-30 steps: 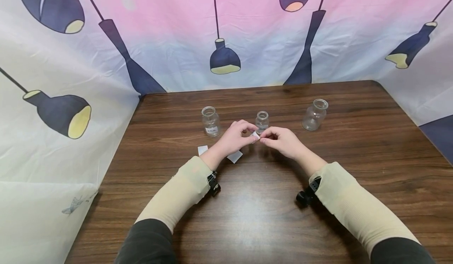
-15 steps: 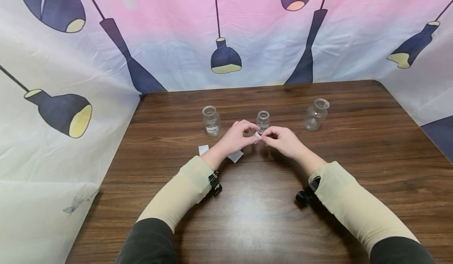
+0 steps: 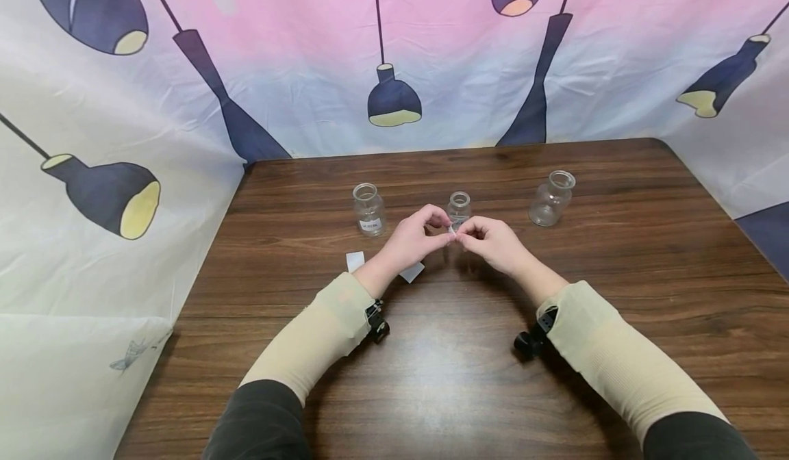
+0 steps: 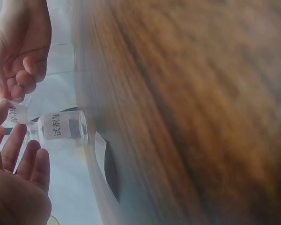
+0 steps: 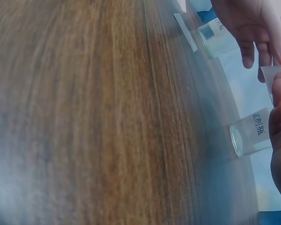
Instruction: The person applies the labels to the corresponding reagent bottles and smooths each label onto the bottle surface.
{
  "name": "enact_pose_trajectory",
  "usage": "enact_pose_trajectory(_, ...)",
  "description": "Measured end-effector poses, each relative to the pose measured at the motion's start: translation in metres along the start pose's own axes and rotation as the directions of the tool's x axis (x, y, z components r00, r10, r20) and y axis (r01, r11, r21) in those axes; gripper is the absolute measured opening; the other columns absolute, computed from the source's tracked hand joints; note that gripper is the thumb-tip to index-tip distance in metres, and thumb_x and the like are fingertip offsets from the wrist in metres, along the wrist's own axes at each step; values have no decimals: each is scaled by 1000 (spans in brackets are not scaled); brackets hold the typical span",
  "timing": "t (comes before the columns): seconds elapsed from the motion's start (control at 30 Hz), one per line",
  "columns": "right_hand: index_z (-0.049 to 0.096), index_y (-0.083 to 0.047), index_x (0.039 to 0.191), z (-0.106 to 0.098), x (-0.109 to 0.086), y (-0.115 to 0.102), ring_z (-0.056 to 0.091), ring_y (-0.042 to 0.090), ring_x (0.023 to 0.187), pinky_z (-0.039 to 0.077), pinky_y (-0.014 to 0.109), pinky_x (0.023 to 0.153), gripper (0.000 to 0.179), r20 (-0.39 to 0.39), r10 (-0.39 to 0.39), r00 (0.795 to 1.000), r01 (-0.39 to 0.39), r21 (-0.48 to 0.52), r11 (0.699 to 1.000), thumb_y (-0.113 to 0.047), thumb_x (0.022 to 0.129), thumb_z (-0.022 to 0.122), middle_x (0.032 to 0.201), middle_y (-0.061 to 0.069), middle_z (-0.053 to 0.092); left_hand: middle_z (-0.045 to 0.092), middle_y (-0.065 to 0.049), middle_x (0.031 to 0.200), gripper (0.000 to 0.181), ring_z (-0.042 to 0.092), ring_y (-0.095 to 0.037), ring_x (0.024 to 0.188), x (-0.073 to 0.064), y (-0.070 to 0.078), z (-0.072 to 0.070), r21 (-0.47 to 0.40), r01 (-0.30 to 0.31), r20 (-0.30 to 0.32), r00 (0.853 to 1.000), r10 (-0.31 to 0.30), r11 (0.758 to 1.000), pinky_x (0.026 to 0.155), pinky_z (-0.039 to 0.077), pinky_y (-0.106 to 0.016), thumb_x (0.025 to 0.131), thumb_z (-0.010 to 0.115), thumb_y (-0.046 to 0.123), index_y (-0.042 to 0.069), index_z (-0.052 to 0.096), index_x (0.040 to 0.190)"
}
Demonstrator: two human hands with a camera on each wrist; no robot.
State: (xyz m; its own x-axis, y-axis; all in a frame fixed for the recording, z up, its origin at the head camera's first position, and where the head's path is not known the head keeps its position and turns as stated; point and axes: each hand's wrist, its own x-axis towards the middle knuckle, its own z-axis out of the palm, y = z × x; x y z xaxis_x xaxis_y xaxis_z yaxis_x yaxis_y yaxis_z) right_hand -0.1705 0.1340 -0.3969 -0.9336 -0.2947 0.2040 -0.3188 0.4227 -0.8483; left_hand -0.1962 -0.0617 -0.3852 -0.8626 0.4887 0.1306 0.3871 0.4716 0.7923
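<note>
In the head view my left hand (image 3: 411, 242) and right hand (image 3: 495, 244) meet over the table's middle. Between them they pinch a small white label (image 4: 17, 114), which bears handwritten characters. The thumb and fingers of the left hand hold one side, while the right fingertips pinch an edge (image 5: 271, 74). Just behind the fingers stands a small clear glass bottle (image 3: 459, 203), upright, with a written label (image 4: 57, 125) on its front. Further left is a larger glass bottle (image 3: 368, 208) with a white label near its base.
Another clear glass bottle (image 3: 551, 200) stands at the back right; no label shows on it. White paper slips (image 3: 355, 261) lie by the left wrist, one (image 3: 411, 272) partly under it. A printed cloth (image 3: 308, 104) hangs behind the wooden table (image 3: 425, 378).
Both hands have shifted slightly away from me, closer to the small bottle. The label between the fingertips has turned and shows less of its face in the head view.
</note>
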Motion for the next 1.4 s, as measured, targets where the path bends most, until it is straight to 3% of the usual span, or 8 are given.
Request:
enact_pose_trajectory(0.33,64,-2,88,1,2,0,53,15,68,42,24,61,8,-19,12,1000,-11,38,999,-9,89,63,72,6,60,63,3,105,19,58,-13,97,1,0,3,56,-55,-2,998,56,997,82,46,-25,89,65,24,13,68,104)
enact_pose_trajectory(0.5,65,0,91,0,2,-2,60,25,73,45,24,63,11,-15,26,1000,-24,67,997,-10,90,62,79,19,64,63,6,99,18,57,-6,91,1,1,5,23,-56,-14,998,56,998,79,46,-22,90,64,24,14,69,103)
enact_pose_trajectory(0.63,65,2,93,-1,0,-8,62,34,77,46,23,63,14,-10,36,999,-34,97,995,-11,91,62,81,20,64,63,7,97,17,57,-5,90,2,1,5,3,-34,-20,999,34,999,77,46,-22,89,64,24,15,70,103)
enact_pose_trajectory(0.83,64,2,91,2,3,1,62,18,71,47,24,62,12,-19,23,1000,-21,104,994,-10,91,61,80,15,65,65,5,95,17,57,-7,89,2,2,6,-36,9,-20,1000,-10,999,75,47,-22,88,65,25,14,68,101)
enact_pose_trajectory(1.13,62,1,88,1,3,1,60,13,68,47,24,60,9,-18,28,999,-26,99,995,-7,91,60,73,7,64,65,4,93,15,57,-9,88,3,4,6,-54,30,-4,1000,-30,998,74,47,-23,88,66,24,14,68,98)
enact_pose_trajectory(1.4,62,2,89,2,4,2,59,13,70,46,23,63,9,-19,29,999,-27,93,995,-6,91,59,77,13,64,66,4,91,16,57,-9,86,3,3,7,-77,43,-6,999,-43,996,73,47,-24,88,66,27,14,69,96)
